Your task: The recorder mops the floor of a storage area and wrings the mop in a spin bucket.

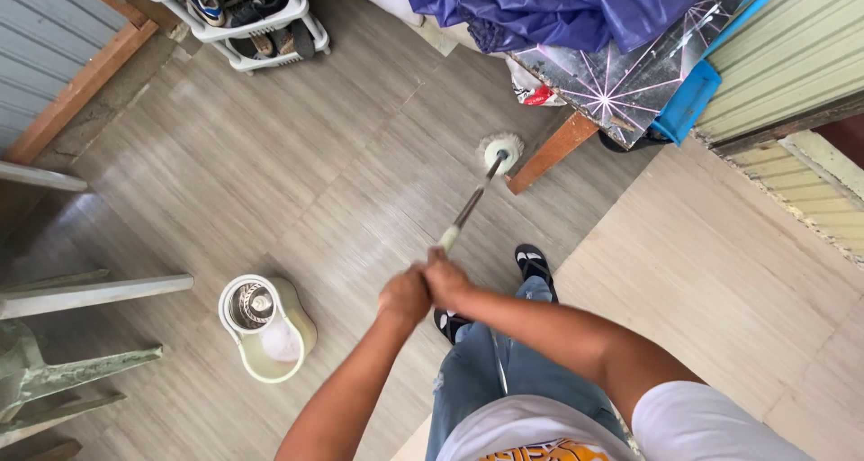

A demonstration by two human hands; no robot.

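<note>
Head view, looking down at a person mopping a grey wood-grain floor. Both hands meet at the upper end of the mop handle: the left hand and the right hand sit side by side and touching, the fingers of each clenched around the shaft. The handle runs away from the hands, up and to the right in the picture, down to the round white mop head, which rests on the floor just beside a brown wooden table leg. Above that leg, the dark patterned tabletop carries a heap of blue plastic sheeting, and a blue flat object leans at its right edge against a pale corrugated wall. To the left of the hands, well apart from the mop head, a pale green spin bucket with a metal wringer basket stands on the floor. A white shoe rack holding footwear stands at the top edge. Pale chair legs enter from the left. Below the hands, the person's jeans and a black sandal are visible; a lighter floor section lies to the right.
</note>
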